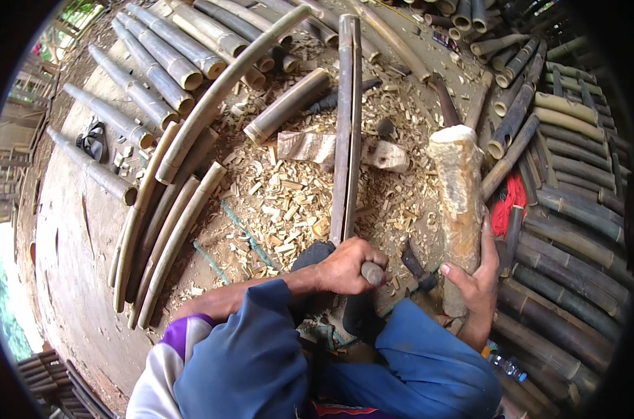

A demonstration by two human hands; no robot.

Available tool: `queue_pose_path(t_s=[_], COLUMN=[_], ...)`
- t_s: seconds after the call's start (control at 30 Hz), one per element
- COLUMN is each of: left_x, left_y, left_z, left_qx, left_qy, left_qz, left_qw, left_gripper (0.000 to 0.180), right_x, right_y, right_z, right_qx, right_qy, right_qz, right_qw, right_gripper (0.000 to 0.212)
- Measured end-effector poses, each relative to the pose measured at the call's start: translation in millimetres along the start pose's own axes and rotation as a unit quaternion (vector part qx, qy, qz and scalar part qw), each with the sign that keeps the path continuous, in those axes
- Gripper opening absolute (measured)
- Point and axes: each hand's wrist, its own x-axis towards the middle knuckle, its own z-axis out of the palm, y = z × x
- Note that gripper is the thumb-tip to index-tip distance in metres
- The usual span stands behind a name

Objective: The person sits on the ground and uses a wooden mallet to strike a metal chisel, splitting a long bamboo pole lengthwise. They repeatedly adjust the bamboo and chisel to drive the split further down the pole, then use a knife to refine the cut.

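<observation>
Gapped bamboo pole [343,105], 12 to 1 o'clock, over low wood block [306,148]; keep it centred there. Pale log [460,202], 3 o'clock, right hand [479,290] clamped round its lower part; hold it firm, clear of left knuckles. Left hand [341,269], 5 o'clock, fist closed on stubby handle [373,273]; probably best kept tight, wrist steady.

From where I stand, a weathered slatted wall [13,140] borders the dusty, grey-brown floor [69,241]. Just past that wall's near end, daylight glares through a pale opening [6,286]; green foliage [60,35] brightens its far end, and opposite it, across the floor, dim slatwork [613,42] sits in shadow.
</observation>
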Motion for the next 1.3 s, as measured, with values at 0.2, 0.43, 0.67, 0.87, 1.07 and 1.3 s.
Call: queue_pose_path(t_s=[0.2, 0.43, 0.67, 0.87, 1.07, 1.3], left_x=[1, 6, -17, -11, -17, -18], left_y=[77, 47, -15, -13, 3, -10], left_z=[16, -69, -66, -43, -16, -1], left_qx=[0.034, -0.269, -0.431, -0.295, -0.223, -0.195], left_qy=[-0.325, 0.311, 0.405, 0.401, 0.287, 0.234], left_qz=[0.128, -0.017, -0.024, -0.046, -0.04, -0.068], left_qw=[0.936, 0.911, 0.806, 0.866, 0.931, 0.95], left_gripper=[0.024, 0.023, 0.031, 0.027, 0.018, 0.021], right_x=[-1, -2, 7, 5, 18, 22], right_y=[18, 21, 23, 8, -59, -102], right_z=[0, 13, 29, 30, 27, 34], right_qx=[0.009, 0.073, 0.079, 0.038, -0.051, -0.35], right_qy=[-0.026, -0.038, -0.063, -0.097, -0.127, -0.374], right_qz=[0.01, 0.028, 0.01, -0.018, -0.143, -0.068], right_qw=[1.0, 0.996, 0.995, 0.994, 0.98, 0.856], right_gripper=[0.108, 0.109, 0.109, 0.111, 0.107, 0.107])
